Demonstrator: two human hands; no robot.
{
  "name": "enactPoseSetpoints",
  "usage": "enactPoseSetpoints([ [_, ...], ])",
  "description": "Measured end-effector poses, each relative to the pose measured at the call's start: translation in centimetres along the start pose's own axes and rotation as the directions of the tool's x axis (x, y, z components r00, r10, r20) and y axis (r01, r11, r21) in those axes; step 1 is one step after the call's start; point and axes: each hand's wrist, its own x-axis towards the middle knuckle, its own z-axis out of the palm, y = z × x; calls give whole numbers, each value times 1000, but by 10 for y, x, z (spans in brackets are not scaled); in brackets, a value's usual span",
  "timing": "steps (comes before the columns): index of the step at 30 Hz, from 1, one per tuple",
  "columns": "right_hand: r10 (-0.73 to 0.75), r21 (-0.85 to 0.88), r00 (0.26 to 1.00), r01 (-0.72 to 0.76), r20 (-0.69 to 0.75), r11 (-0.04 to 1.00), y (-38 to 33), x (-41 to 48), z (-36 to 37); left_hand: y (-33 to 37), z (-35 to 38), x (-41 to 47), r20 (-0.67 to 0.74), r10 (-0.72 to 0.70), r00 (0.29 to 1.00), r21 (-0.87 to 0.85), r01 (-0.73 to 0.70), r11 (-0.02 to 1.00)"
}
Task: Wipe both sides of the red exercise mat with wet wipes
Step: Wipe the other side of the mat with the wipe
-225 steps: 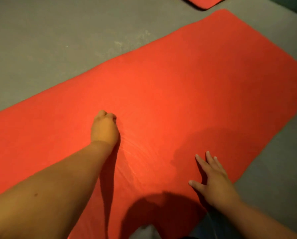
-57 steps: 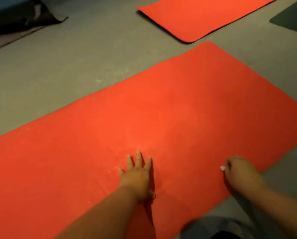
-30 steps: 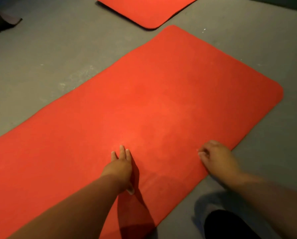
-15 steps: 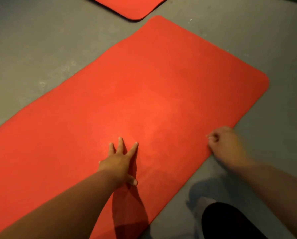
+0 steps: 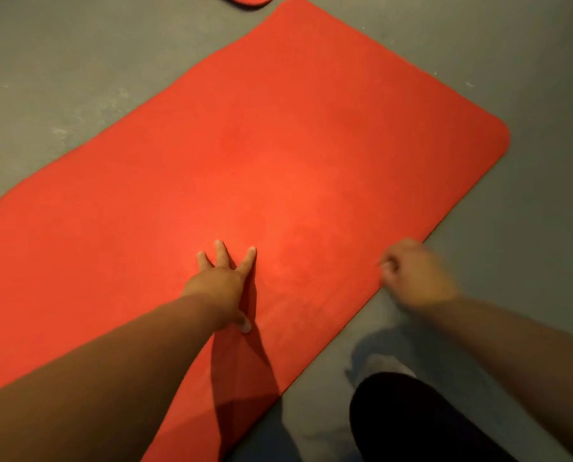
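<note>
We saw the red exercise mat [image 5: 311, 145] lying flat on the grey floor [image 5: 78, 61], its long axis running from lower left to upper right and its round-cornered short end farthest right. The surface looked matte and faintly mottled. Our left hand [image 5: 221, 285] lay open on it near the near long edge, fingers straight and spread. Our right hand [image 5: 418, 275] sat at that edge with its fingers curled. It was blurred, so we could not tell whether it held anything.
</note>
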Motion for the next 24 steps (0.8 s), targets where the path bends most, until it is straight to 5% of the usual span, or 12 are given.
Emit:
enactPoseSetpoints([
  [2, 24, -70, 997, -30, -80, 997, 14, 9, -20, 0, -1, -2, -6, 0, 1000, 20, 0, 1000],
  [5, -138, -157, 982, 159, 132, 975, -25, -14, 5, 0, -3, -3, -28, 1, 1000, 52, 1, 999],
  [8, -420, 0, 791, 469, 445, 883, -79, -53, 41, 0, -5, -5, -30, 3, 1000, 92, 0, 996],
  [10, -357, 21, 868, 373, 344, 928, -67, -30, 28, 0, -9, -6, -43, 2, 999, 119, 3, 993],
  [12, -119, -1, 988, 120, 93, 993, -26, 16, 1, -4, -15, -7, -125, 0, 992, 69, 9, 998],
  [14, 160, 5, 981, -160, -106, 987, 16, 51, -32, -10, -21, -5, -268, -20, 963, -64, 3, 998],
  [16, 174, -60, 972, -186, -159, 981, 28, 57, -42, -10, -22, 1, -355, -28, 935, -143, -24, 989],
  [20, -142, -29, 990, 143, 20, 989, -34, 9, 10, 11, -15, 19, -280, -9, 960, -233, -59, 971],
  [22, -415, 42, 897, 414, 152, 909, -56, -15, 31, 14, -11, 23, -285, -34, 958, -287, -51, 957],
  [24, -543, 67, 828, 539, 139, 840, -40, -2, 29, 12, -9, 22, -301, -36, 953, -291, -56, 955],
])
